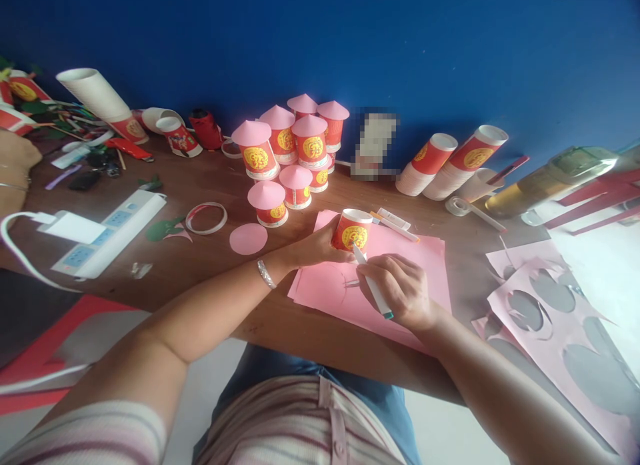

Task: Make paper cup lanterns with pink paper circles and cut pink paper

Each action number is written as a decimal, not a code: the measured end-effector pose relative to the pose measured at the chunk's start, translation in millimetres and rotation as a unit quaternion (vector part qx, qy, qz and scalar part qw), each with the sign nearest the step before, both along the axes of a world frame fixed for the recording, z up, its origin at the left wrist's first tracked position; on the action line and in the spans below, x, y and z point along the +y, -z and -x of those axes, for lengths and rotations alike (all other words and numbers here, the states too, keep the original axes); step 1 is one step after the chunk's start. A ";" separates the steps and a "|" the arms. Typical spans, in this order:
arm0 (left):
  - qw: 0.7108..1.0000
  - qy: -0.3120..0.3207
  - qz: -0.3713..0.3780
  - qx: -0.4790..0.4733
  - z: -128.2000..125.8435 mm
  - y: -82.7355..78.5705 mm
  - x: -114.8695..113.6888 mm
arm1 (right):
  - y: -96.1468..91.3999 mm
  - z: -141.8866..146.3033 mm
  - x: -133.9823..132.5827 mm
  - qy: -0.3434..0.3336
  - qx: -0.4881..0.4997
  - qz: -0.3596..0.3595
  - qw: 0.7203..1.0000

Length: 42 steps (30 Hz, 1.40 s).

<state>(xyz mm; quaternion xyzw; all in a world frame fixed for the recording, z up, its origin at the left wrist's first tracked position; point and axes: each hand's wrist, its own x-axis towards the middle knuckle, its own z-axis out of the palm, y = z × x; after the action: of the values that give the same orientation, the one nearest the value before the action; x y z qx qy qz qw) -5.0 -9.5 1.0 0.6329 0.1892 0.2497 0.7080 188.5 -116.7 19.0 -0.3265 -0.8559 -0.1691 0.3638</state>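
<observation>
My left hand (325, 241) is closed around a red paper cup (347, 233) with a yellow round design, just above the pink paper sheets (420, 278). A white marker (376, 290) with a green end is gripped in my right hand (400, 288). Its tip meets or nearly meets the front of the cup; contact is hard to tell. Curved lines show on the pink sheet below. To the left lies a pink paper disc (249, 239). Behind it stand several red cups with pink cone roofs (296, 177), some stacked on others.
A white power strip (113, 231) and a cut cup ring (206, 218) lie on the left. Stacked cups (434, 155), a tape roll (457, 206) and a bottle (545, 178) stand back right. Cut-out pink scraps (543, 325) cover the right side. A blue wall (320, 45) rises behind.
</observation>
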 end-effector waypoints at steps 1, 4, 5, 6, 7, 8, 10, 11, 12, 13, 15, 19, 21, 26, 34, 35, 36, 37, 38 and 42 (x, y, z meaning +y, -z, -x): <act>1.000 -0.004 0.004 0.000 0.0 0.4 -0.1 | 0.0 -0.2 0.1 0.000 -0.001 0.002 1.000; 1.000 -0.021 0.014 0.003 0.3 1.2 -0.8 | -0.1 -0.7 0.5 0.001 -0.002 0.001 1.000; 1.000 -0.025 0.013 0.006 0.4 1.2 -1.1 | -0.2 -0.7 0.7 0.002 0.000 -0.001 1.000; 0.999 -0.029 0.010 0.009 0.4 0.9 -1.3 | -0.2 -0.7 0.9 0.004 0.003 -0.003 1.000; 0.999 -0.031 0.005 0.011 0.3 0.6 -1.6 | -0.2 -0.7 1.2 0.004 0.005 -0.005 1.000; 0.999 -0.031 0.000 0.012 0.2 0.0 -1.8 | -0.3 -0.7 1.4 0.004 0.006 -0.006 1.000; 1.000 -0.026 -0.009 0.012 -0.1 -1.1 -2.1 | -0.2 -0.7 1.9 0.000 0.008 -0.009 1.000; 1.000 -0.025 -0.010 0.013 -0.2 -1.7 -2.3 | -0.2 -0.8 2.0 -0.002 0.008 -0.010 1.000; 1.000 -0.024 -0.010 0.015 -0.1 -2.0 -2.4 | -0.1 -0.9 2.2 -0.005 0.008 -0.010 1.000; 0.999 -0.024 -0.010 0.020 0.0 -2.1 -2.6 | 0.0 -1.0 2.2 -0.007 0.007 -0.010 1.000; 0.999 -0.026 -0.011 0.032 0.6 -1.5 -2.8 | 0.4 -1.3 2.3 -0.010 0.005 -0.008 1.000; 0.998 -0.021 -0.023 0.047 1.0 2.5 -3.0 | 0.2 -1.5 2.1 -0.008 -0.003 -0.006 1.000; 0.998 -0.022 -0.033 0.044 0.7 4.3 -2.9 | -0.8 -1.1 2.1 -0.012 -0.007 -0.006 1.000; 0.998 -0.029 -0.045 0.031 0.5 4.2 -2.1 | -3.4 1.1 1.9 -0.049 -0.005 -0.028 0.998; 0.999 -0.010 0.028 -0.037 0.2 7.6 3.1 | -3.1 1.7 1.2 -0.052 -0.012 -0.029 0.998; 0.998 -0.008 0.038 -0.043 0.0 9.0 4.0 | -3.0 1.5 1.2 -0.052 -0.012 -0.028 0.998; 0.998 -0.009 0.046 -0.047 -0.2 10.5 4.9 | -3.0 1.5 1.3 -0.052 -0.011 -0.027 0.998; 0.997 -0.012 0.051 -0.049 -0.2 11.9 5.6 | -3.0 1.4 1.3 -0.052 -0.010 -0.027 0.998; 0.997 -0.017 0.054 -0.050 -0.2 13.1 6.2 | -3.0 1.3 1.4 -0.052 -0.009 -0.027 0.998; 0.997 -0.023 0.055 -0.049 0.5 15.0 6.8 | -3.3 0.8 1.6 -0.042 -0.009 -0.025 0.999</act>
<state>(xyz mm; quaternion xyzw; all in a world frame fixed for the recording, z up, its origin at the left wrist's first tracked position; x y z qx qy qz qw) -5.5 -2.8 -14.0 0.5752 0.1828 0.2859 0.7443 187.6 -115.1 22.3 -0.2794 -0.8674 -0.1782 0.3712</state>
